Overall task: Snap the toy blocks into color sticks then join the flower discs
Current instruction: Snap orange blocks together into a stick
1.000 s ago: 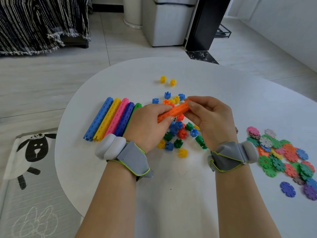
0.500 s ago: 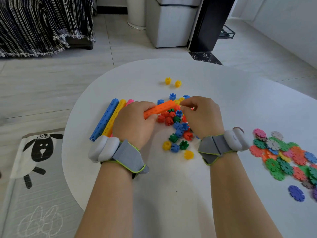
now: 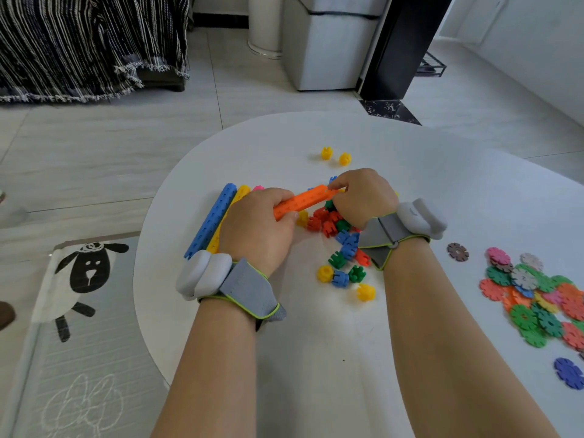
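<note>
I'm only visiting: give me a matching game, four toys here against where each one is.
Things: 1 orange stick; 2 blue stick; 3 flower discs; 4 two yellow blocks.
Places: A heaped at right edge of table; B far side, off alone; C held by left hand and right hand; D lying leftmost of the sticks.
Pairs: 1-C, 2-D, 3-A, 4-B.

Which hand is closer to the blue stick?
Left. The left hand is right beside the blue stick; the right hand is farther away, at the end of the orange stick.

A pale tiled floor (image 3: 126,147), a sheep mat (image 3: 79,273), a striped blanket (image 3: 79,42), and a white wall (image 3: 537,42).
</note>
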`<state>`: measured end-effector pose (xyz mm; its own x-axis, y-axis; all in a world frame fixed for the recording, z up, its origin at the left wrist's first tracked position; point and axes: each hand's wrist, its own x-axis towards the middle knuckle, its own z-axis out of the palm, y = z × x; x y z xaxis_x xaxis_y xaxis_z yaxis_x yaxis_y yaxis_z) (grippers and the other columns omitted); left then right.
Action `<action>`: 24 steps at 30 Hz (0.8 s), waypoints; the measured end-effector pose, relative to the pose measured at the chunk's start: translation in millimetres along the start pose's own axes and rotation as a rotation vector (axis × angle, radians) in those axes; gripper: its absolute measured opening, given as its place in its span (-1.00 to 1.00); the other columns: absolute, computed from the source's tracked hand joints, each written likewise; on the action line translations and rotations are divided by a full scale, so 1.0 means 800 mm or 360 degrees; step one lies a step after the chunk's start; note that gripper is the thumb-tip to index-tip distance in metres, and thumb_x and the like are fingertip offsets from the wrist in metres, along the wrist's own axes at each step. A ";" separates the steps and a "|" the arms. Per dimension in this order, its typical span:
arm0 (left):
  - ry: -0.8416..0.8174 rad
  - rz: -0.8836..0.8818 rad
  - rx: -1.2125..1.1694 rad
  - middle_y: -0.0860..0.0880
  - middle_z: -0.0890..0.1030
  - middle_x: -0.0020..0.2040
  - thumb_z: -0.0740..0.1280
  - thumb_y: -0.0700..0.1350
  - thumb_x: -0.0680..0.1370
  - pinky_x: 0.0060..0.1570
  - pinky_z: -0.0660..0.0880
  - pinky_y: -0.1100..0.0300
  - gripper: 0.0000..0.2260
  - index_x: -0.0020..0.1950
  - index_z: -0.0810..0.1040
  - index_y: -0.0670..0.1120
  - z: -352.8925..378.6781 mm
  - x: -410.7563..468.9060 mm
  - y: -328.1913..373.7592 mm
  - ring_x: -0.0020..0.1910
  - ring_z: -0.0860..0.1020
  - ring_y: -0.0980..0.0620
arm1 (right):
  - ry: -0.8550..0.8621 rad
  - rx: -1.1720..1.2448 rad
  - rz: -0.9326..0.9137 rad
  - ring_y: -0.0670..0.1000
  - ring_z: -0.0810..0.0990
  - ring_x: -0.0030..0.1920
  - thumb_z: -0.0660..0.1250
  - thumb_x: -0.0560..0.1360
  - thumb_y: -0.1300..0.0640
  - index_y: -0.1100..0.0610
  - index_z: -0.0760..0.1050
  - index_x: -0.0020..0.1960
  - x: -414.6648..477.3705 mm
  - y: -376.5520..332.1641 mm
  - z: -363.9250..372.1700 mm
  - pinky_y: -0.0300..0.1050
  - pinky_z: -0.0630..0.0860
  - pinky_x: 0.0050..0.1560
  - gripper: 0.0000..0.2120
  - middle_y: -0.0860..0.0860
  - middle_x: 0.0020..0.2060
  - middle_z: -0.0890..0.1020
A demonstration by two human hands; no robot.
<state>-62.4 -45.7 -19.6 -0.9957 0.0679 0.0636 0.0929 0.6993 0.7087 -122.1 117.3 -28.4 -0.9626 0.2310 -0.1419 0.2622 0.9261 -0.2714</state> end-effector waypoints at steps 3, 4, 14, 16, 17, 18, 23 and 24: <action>-0.0012 -0.0002 -0.0021 0.03 0.61 0.05 0.30 -0.08 0.53 -0.02 0.35 0.26 -0.78 0.17 0.58 0.05 -0.001 0.000 0.000 0.03 0.51 0.02 | 0.0021 -0.0041 -0.0001 0.11 0.58 0.05 0.26 0.48 0.13 -0.08 0.60 0.12 0.004 -0.002 -0.001 -0.17 0.41 -0.13 -0.72 0.02 0.15 0.55; -0.0015 0.0004 -0.0028 0.03 0.61 0.04 0.30 -0.09 0.54 0.00 0.36 0.24 -0.79 0.15 0.59 0.04 -0.002 -0.001 0.001 0.04 0.51 0.02 | 0.0049 -0.0032 0.0002 0.11 0.59 0.02 0.28 0.48 0.13 -0.06 0.62 0.09 0.005 -0.003 -0.001 -0.17 0.40 -0.16 -0.75 0.03 0.13 0.57; -0.0075 -0.0010 -0.0009 0.04 0.61 0.07 0.29 -0.08 0.55 0.07 0.34 0.24 -0.76 0.20 0.56 0.04 -0.001 -0.003 0.004 0.12 0.49 0.02 | 0.0621 0.0705 0.0034 -0.03 0.55 -0.07 0.29 0.51 0.14 0.08 0.64 -0.03 -0.050 0.016 0.002 -0.28 0.32 -0.11 -0.85 -0.01 -0.04 0.64; -0.0074 -0.0012 -0.0006 0.03 0.61 0.07 0.29 -0.09 0.54 0.09 0.35 0.22 -0.77 0.19 0.57 0.03 -0.001 -0.004 0.004 0.14 0.48 0.01 | 0.0595 0.0662 0.0050 -0.03 0.57 -0.04 0.28 0.52 0.15 0.07 0.63 0.00 -0.051 0.017 0.004 -0.26 0.36 -0.09 -0.84 -0.03 -0.03 0.66; -0.0065 -0.0008 -0.0008 0.04 0.62 0.07 0.29 -0.09 0.54 0.10 0.35 0.21 -0.77 0.18 0.57 0.03 -0.001 -0.005 0.004 0.17 0.48 0.01 | 0.0567 0.0626 0.0049 -0.03 0.57 -0.02 0.28 0.52 0.14 0.05 0.63 0.02 -0.049 0.019 0.003 -0.24 0.37 -0.09 -0.83 -0.04 0.00 0.65; -0.0052 -0.0009 -0.0015 0.04 0.62 0.07 0.29 -0.10 0.54 0.11 0.35 0.21 -0.78 0.17 0.58 0.03 -0.002 -0.005 0.003 0.20 0.47 0.01 | 0.0522 0.0575 0.0034 -0.02 0.58 0.00 0.28 0.53 0.13 0.04 0.62 0.06 -0.047 0.020 0.002 -0.23 0.37 -0.08 -0.82 -0.05 0.04 0.64; -0.0028 -0.0022 -0.0012 0.03 0.62 0.03 0.29 -0.09 0.54 0.03 0.36 0.23 -0.79 0.15 0.58 0.06 -0.003 -0.004 0.004 0.10 0.49 0.02 | 0.0255 0.0301 -0.0071 0.05 0.58 0.07 0.30 0.51 0.08 0.00 0.59 0.16 -0.025 0.012 0.000 -0.17 0.45 -0.02 -0.75 0.00 0.06 0.62; -0.0029 -0.0016 -0.0008 0.03 0.62 0.02 0.28 -0.09 0.55 0.02 0.36 0.23 -0.79 0.15 0.58 0.06 -0.003 -0.004 0.004 0.07 0.50 0.02 | 0.0247 0.0275 -0.0063 0.07 0.57 0.09 0.29 0.49 0.09 -0.01 0.58 0.18 -0.020 0.007 0.001 -0.12 0.49 0.02 -0.73 0.01 0.09 0.60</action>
<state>-59.1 -45.2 -15.4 -0.9963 0.0739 0.0438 0.0830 0.6963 0.7130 -105.4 118.8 -28.8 -0.9678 0.2512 0.0165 0.2194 0.8736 -0.4344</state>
